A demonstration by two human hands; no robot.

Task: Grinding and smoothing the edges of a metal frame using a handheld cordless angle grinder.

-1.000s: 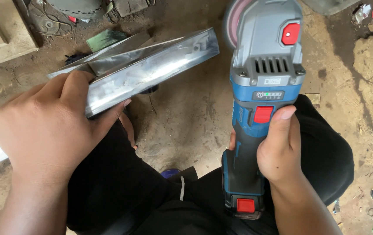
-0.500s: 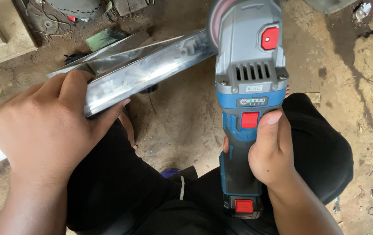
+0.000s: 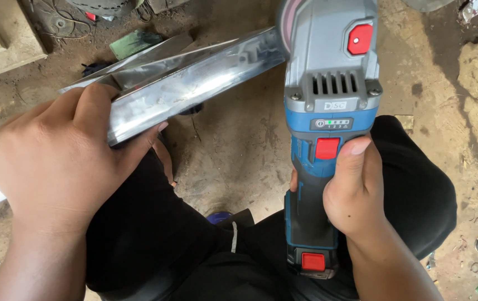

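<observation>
I am bringing the pink disc (image 3: 290,22) of the blue and grey angle grinder (image 3: 328,111) against the far end of the shiny metal bar (image 3: 194,83), which is lying slantwise across my lap above the dirt floor (image 3: 239,150). My right hand (image 3: 356,195) is wrapping shut around the grinder's body, thumb resting just beside the red switch (image 3: 327,148) (handy for control, I judge). My left hand (image 3: 55,161) is clamping down on the bar, fingers curled over its edge, steadying it against my dark trousers (image 3: 155,234).
</observation>
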